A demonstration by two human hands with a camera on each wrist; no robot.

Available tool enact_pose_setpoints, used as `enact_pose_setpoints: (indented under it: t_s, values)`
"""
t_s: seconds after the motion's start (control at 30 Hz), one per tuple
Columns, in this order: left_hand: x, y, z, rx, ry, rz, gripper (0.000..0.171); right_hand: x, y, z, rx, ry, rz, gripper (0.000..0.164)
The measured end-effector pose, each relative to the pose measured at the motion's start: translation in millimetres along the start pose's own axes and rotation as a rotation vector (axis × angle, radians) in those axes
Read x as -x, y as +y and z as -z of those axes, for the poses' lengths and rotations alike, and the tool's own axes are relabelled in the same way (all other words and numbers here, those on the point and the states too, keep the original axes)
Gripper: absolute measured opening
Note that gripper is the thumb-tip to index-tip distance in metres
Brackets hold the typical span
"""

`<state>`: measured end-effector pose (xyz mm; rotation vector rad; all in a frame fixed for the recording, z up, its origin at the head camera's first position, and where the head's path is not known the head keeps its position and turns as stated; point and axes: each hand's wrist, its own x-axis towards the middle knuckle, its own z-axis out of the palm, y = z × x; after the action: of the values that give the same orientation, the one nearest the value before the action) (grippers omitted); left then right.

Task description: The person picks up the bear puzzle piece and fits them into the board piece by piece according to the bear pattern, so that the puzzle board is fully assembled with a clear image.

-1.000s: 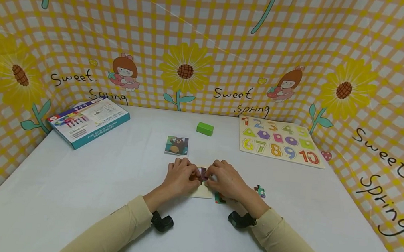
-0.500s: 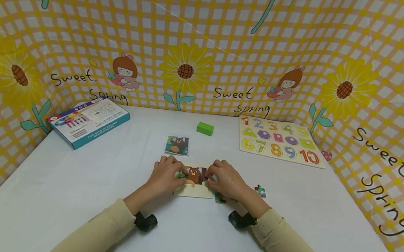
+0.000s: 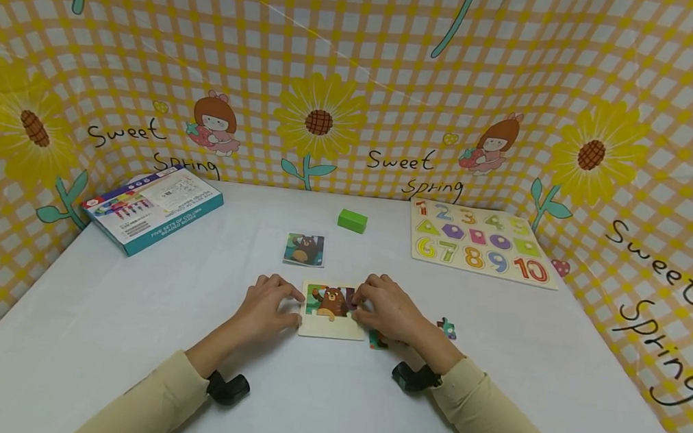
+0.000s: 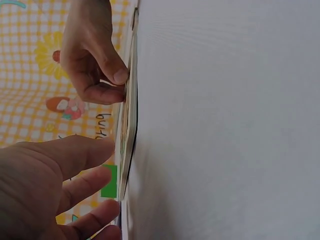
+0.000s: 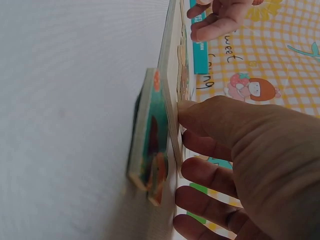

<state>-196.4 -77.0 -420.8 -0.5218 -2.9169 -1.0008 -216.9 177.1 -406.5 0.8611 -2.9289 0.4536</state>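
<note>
In front of me lies a pale wooden puzzle board (image 3: 330,328), its upper half filled with pieces picturing a brown bear (image 3: 331,302). My left hand (image 3: 268,308) is just off the board's left edge, thumb and fingers spread around a gap, holding nothing. At the board's upper right, the thumb and index finger of my right hand (image 3: 389,307) pinch a dark purple puzzle piece (image 3: 350,295), which they partly cover. Close by the board's lower right corner is a loose teal and orange puzzle piece (image 5: 156,135), partly under the right hand in the head view.
Another loose puzzle piece (image 3: 447,328) lies right of my right wrist. Beyond the board are a bear picture card (image 3: 304,249) and a green block (image 3: 352,221). A boxed bead set (image 3: 155,207) stands back left, a number and shape board (image 3: 480,243) back right.
My left hand has let go of the bear pieces and drawn left past the board's edge, uncovering the bear picture. The right hand has stayed at the upper right piece.
</note>
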Motion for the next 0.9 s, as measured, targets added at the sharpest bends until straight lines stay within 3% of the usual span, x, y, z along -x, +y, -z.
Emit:
enact_pose_setpoints:
  t_s: [0.23,0.9]
  values:
    - [3.4,-1.4,-2.2,0.02,-0.037,-0.018,0.025,0,-1,0,-0.009,-0.005,-0.013,0.015]
    - [6.3,-1.7,-3.8,0.012,-0.029,-0.024,0.026,9,0,14,-0.028,-0.03,-0.043,0.021]
